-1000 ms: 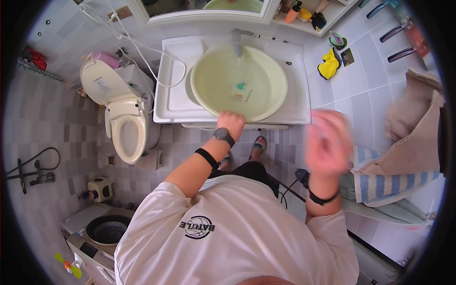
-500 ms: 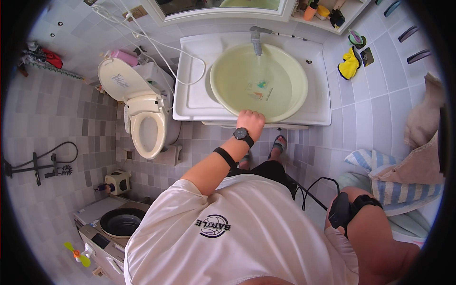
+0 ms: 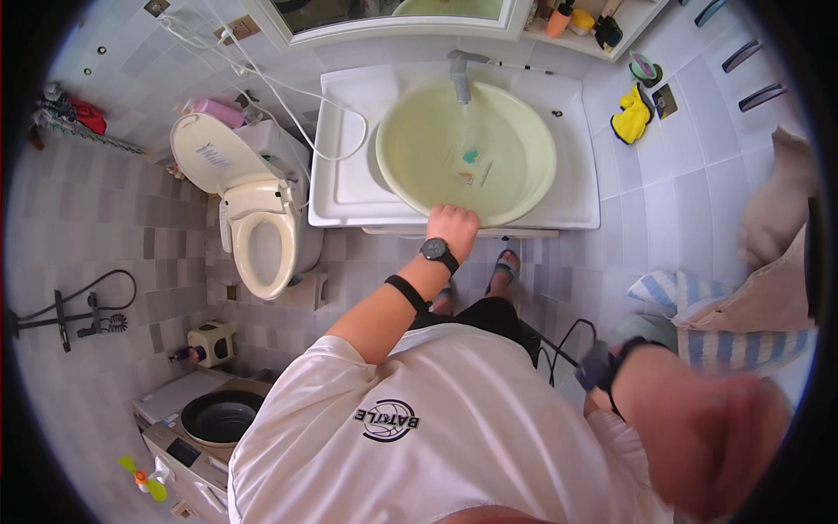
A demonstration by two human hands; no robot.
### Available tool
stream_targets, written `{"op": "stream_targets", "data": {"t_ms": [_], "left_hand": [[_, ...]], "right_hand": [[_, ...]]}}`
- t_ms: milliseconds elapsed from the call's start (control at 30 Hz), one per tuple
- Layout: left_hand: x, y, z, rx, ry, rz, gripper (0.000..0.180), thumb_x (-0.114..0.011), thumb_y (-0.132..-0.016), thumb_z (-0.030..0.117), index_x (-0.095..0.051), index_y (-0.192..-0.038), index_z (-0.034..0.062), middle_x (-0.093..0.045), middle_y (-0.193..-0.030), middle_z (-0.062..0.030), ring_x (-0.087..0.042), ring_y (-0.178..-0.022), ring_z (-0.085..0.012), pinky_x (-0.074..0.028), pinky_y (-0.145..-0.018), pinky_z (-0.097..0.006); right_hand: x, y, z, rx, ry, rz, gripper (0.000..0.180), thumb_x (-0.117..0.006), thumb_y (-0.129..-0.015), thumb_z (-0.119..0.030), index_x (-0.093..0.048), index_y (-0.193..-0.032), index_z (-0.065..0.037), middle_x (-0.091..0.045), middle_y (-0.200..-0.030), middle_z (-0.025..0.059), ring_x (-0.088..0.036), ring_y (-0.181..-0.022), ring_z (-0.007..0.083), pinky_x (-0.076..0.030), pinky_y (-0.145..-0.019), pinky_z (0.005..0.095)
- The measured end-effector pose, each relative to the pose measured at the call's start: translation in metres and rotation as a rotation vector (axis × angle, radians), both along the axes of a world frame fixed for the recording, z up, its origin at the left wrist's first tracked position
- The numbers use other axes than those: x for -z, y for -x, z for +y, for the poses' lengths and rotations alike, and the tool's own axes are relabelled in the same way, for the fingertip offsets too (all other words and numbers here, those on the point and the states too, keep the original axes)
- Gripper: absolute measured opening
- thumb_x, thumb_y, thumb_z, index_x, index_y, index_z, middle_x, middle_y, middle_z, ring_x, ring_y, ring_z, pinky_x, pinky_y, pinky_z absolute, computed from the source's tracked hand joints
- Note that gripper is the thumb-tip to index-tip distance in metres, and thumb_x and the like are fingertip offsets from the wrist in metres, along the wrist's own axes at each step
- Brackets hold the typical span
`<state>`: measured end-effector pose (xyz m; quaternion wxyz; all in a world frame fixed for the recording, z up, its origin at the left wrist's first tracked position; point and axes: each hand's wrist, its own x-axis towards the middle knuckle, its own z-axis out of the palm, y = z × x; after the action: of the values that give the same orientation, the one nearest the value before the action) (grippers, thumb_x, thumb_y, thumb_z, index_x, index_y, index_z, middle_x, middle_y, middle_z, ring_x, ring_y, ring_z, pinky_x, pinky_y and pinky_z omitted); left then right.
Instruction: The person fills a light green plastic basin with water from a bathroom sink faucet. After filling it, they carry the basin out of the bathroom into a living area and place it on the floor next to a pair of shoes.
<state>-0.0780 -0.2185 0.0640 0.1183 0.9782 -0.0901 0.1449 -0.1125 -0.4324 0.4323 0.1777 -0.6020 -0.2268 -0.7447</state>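
Light: bright, even, diffuse; source cannot be told. Shadows soft and faint. White sink surround (image 3: 349,175) just left of the left hand's fingers (image 3: 449,218) is near overexposed; mild sheen on the pale green basin (image 3: 524,157) beyond those fingertips. Fisheye: tile lines bow strongly toward the rim, black vignette at all corners. Left hand (image 3: 452,229) sharp. Right hand (image 3: 716,445), close to the lens, is blurred; its fingers are not resolvable.
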Motion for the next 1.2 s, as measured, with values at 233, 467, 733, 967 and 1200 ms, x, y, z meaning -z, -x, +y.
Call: {"op": "stream_targets", "data": {"t_ms": [233,467,733,967,1200], "left_hand": [[0.005,0.006,0.006,-0.023,0.002,0.043,0.004,-0.063,-0.079,0.011,-0.064,-0.075,0.0109,-0.068,-0.075,-0.0087,-0.068,-0.079,-0.0298,-0.051,-0.076,-0.044],[-0.001,0.005,0.007,-0.026,-0.021,0.056,0.004,-0.063,-0.078,0.011,-0.063,-0.074,0.0111,-0.067,-0.074,-0.0084,-0.068,-0.078,-0.0296,-0.051,-0.075,-0.043],[-0.004,-0.003,0.007,-0.015,0.001,0.011,0.004,-0.063,-0.077,0.010,-0.063,-0.073,0.0107,-0.067,-0.073,-0.0086,-0.068,-0.077,-0.0296,-0.051,-0.073,-0.043],[-0.005,0.000,0.005,-0.022,-0.035,0.018,0.005,-0.064,-0.076,0.010,-0.063,-0.072,0.0108,-0.066,-0.070,-0.0084,-0.068,-0.074,-0.0291,-0.052,-0.072,-0.042],[-0.005,0.001,0.005,-0.015,-0.030,-0.010,0.006,-0.065,-0.076,0.011,-0.062,-0.071,0.0109,-0.066,-0.069,-0.0083,-0.068,-0.072,-0.0286,-0.052,-0.071,-0.042]], "right_hand": [[0.226,-0.103,0.066,-0.562,0.711,1.233,0.031,-0.070,-0.077,0.001,-0.071,-0.108,0.003,-0.069,-0.113,0.0200,-0.066,-0.104,0.0389,-0.055,-0.091,0.0484],[0.334,-0.110,0.065,-0.271,1.069,1.518,0.014,-0.075,-0.072,-0.008,-0.072,-0.086,-0.006,-0.073,-0.094,0.0128,-0.071,-0.097,0.0327,-0.056,-0.084,0.0456],[0.361,-0.108,0.069,-0.063,0.986,1.400,0.010,-0.069,-0.077,-0.013,-0.075,-0.069,-0.014,-0.074,-0.074,0.0085,-0.073,-0.075,0.0289,-0.055,-0.070,0.0421],[0.358,-0.102,0.068,-0.116,0.932,1.343,0.007,-0.070,-0.073,-0.012,-0.072,-0.066,-0.013,-0.072,-0.071,0.0099,-0.072,-0.073,0.0299,-0.055,-0.070,0.0429],[0.362,-0.100,0.066,-0.133,0.910,1.328,0.007,-0.070,-0.072,-0.012,-0.071,-0.065,-0.012,-0.072,-0.071,0.0098,-0.072,-0.074,0.0297,-0.055,-0.071,0.0425]]}}
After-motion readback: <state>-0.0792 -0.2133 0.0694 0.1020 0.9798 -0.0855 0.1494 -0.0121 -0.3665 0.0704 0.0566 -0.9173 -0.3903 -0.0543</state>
